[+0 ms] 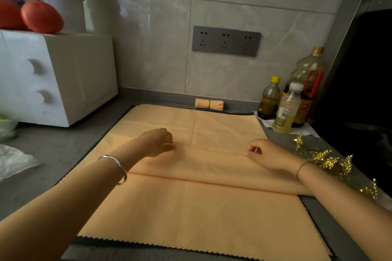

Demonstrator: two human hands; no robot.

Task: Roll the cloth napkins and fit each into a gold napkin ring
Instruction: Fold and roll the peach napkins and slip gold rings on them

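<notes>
A large peach cloth napkin [191, 207] lies spread on the grey counter, with a folded band [203, 161] raised across its middle. My left hand [158, 142] pinches the fold's far edge on the left side. My right hand [268, 152] pinches the same edge on the right side. A rolled peach napkin in a gold ring [209, 104] lies at the back against the wall. Several gold leafy napkin rings [324, 158] lie on the counter just right of the cloth.
A white appliance [57, 78] with tomatoes [41, 17] and a white tub on top stands at the left. Oil bottles [288, 106] stand at the back right beside a dark stove area [364, 91]. Plastic bags [12, 161] lie at the far left. A socket strip is on the tiled wall.
</notes>
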